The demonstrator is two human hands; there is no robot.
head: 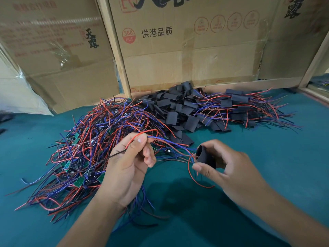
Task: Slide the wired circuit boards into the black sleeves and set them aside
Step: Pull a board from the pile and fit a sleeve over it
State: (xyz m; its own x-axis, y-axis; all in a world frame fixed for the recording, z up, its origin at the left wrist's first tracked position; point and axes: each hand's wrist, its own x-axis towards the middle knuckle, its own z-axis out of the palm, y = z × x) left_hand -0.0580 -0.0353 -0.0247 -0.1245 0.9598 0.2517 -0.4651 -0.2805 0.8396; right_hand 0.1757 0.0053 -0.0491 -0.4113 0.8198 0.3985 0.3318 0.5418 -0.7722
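Note:
My left hand pinches a bundle of red, blue and black wires between thumb and fingers. These wires run right into the open mouth of a black sleeve, which my right hand grips. The board on these wires is hidden. To the left lies a big tangle of wired green circuit boards. A heap of empty black sleeves sits behind the hands. Sleeved boards with wires sticking out lie at the right rear.
All of it rests on a teal cloth surface. Cardboard boxes and a wooden post stand along the back. A white plastic sheet leans at the far left.

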